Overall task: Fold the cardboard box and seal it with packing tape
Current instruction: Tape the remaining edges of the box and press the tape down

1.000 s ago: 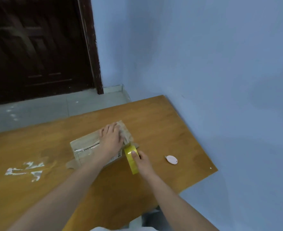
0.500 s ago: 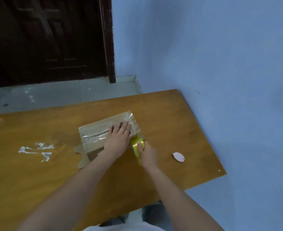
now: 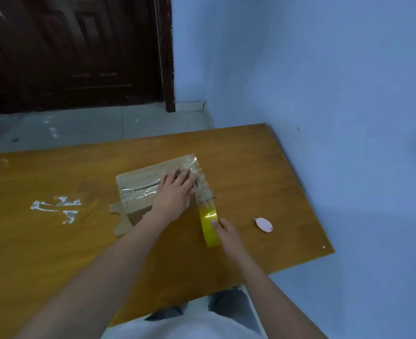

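Observation:
A small brown cardboard box (image 3: 143,182) lies on the wooden table (image 3: 263,167), its top shiny with clear tape. My left hand (image 3: 176,194) presses flat on the box's right half, fingers straight. A yellow tape roll (image 3: 209,226) stands on edge just in front of the box's right end, with a clear strip running from it up onto the box. My right hand (image 3: 226,232) grips the roll, thumb on its outer face. A loose cardboard flap (image 3: 121,221) sticks out at the box's front left.
A small white oval cutter (image 3: 263,224) lies on the table to the right of the roll. White tape scraps (image 3: 55,207) are stuck to the table at the left. A blue wall runs along the table's right edge; a dark door stands behind.
My right hand has pulled the roll toward me, away from the box, drawing out a longer strip. My left hand has stayed pressed on the box. The camera shifted.

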`<state>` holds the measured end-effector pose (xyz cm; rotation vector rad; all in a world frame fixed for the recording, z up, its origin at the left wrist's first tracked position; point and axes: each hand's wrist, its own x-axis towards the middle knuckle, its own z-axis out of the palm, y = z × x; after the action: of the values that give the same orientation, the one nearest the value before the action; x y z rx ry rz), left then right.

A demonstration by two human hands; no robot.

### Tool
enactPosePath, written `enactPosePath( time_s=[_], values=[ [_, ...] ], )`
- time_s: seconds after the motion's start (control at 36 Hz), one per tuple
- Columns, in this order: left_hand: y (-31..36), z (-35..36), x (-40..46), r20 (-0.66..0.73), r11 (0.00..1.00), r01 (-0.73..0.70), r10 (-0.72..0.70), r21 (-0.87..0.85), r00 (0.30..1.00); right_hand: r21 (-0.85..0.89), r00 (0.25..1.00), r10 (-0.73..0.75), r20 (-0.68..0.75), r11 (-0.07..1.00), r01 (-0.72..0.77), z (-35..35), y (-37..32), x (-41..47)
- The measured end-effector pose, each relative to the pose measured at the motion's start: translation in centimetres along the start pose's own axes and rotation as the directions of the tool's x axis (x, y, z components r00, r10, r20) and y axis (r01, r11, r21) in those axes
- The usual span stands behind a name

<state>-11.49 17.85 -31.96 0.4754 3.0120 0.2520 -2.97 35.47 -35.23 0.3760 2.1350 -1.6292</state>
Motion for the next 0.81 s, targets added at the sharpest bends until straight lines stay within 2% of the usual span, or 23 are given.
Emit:
enactPosePath(
  time_s=[0.06,0.17,0.25,0.33,0.44,0.53,0.64,0.72,0.81],
  values=[
    [0.0,-0.1,-0.1,0.005,1.000,-0.011,0.011,0.013,1.000,0.008,0.999,-0.036,0.011,0.999,0.036,-0.7,0.4,-0.9],
    [0.1,0.0,-0.2,0.022,1.000,-0.013,0.012,0.027,1.000,-0.089,0.995,-0.099,-0.024,0.991,0.097,-1.3,0.6,-1.3],
    [0.2,0.1,-0.2,0.034,0.999,-0.004,0.002,0.044,0.999,-0.137,0.992,-0.100,-0.080,0.987,0.089,-1.0,0.0,-1.1],
    [0.2,0.1,-0.3,0.040,0.999,-0.008,0.007,0.042,0.999,-0.258,0.988,-0.106,-0.109,0.963,0.075,-0.7,-1.0,-0.8],
    [0.0,0.1,-0.3,0.053,1.000,-0.008,0.007,0.018,0.999,-0.430,0.987,-0.036,-0.154,0.902,-0.034,-0.3,-1.4,-0.4],
    [0.1,0.1,-0.4,0.052,1.000,-0.016,0.015,0.011,0.999,-0.429,0.979,0.058,-0.197,0.893,-0.139,-0.2,-0.9,-0.3],
    [0.2,0.1,-0.5,0.041,1.000,-0.010,0.010,-0.006,0.999,-0.438,0.972,0.125,-0.198,0.876,-0.202,-0.2,-1.3,0.1],
    [0.7,-0.1,-0.4,-0.028,0.997,0.023,-0.026,-0.079,0.999,-0.460,0.971,0.155,-0.183,0.859,-0.224,-0.2,-1.9,0.4],
    [1.7,-0.4,-0.4,-0.216,0.974,0.042,-0.092,-0.224,0.972,-0.445,0.971,0.160,-0.177,0.867,-0.224,-0.4,-1.9,0.6]
  ],
)
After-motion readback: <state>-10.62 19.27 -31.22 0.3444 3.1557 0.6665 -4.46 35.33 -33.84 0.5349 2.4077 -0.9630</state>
